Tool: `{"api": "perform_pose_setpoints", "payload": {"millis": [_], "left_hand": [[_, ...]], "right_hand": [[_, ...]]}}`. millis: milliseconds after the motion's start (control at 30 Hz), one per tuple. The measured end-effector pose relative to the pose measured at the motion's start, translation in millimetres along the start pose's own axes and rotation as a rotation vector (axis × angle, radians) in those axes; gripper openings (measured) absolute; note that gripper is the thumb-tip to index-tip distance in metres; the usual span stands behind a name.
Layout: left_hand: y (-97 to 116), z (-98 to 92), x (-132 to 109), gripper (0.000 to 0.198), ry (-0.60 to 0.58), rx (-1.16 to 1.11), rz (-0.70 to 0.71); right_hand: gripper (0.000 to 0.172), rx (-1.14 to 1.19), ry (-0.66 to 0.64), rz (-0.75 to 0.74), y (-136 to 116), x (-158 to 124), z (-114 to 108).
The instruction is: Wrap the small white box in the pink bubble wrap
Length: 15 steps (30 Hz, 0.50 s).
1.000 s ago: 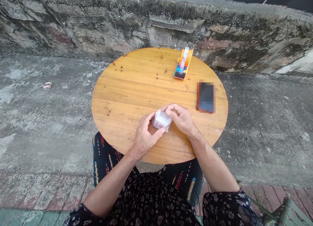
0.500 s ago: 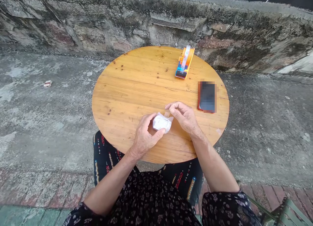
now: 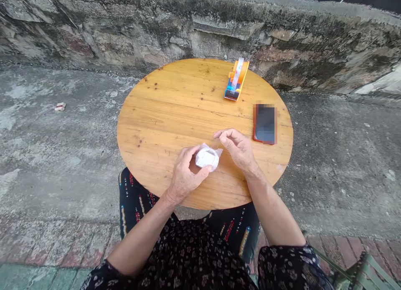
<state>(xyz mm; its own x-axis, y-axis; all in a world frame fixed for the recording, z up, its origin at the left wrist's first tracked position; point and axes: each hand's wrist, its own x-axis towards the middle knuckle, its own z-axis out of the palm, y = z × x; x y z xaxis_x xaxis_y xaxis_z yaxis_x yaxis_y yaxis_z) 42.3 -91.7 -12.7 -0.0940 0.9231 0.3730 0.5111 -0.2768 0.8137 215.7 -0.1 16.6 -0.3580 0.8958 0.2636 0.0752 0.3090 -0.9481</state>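
A small white packet wrapped in clear plastic film [image 3: 206,158] is in my left hand [image 3: 185,169], thumb along its near side and fingers on the left. What lies inside the wrapping I cannot make out. A loose corner of film sticks up at the packet's right. Just beyond that corner, my right hand [image 3: 238,151] hovers with thumb and forefinger pinched together. Anything between those fingertips is too small to see. Both hands are over the near part of the round wooden table [image 3: 169,110].
Toward the back of the table stands an orange and blue tape dispenser [image 3: 236,81] with a roll on it. A phone in a red case [image 3: 265,125] lies at the right, its screen blurred. A stone wall [image 3: 150,35] runs behind the table.
My right hand has shifted slightly away from the packet, and the pale strip between its fingers and the film no longer shows. My left hand keeps its hold.
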Motion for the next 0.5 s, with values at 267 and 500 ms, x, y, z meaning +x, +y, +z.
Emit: {"api": "perform_pose_setpoints", "payload": {"millis": [267,500], "left_hand": [[2.2,-0.7,1.7,0.043,-0.001,0.029,0.027],[1.9,0.1,1.8,0.041,0.001,0.033,0.028]], "right_hand": [[0.021,-0.013,0.026,-0.007,-1.5,0.2,-0.9],[0.019,0.038,0.062,-0.02,3.6,2.0,-0.5]]}}
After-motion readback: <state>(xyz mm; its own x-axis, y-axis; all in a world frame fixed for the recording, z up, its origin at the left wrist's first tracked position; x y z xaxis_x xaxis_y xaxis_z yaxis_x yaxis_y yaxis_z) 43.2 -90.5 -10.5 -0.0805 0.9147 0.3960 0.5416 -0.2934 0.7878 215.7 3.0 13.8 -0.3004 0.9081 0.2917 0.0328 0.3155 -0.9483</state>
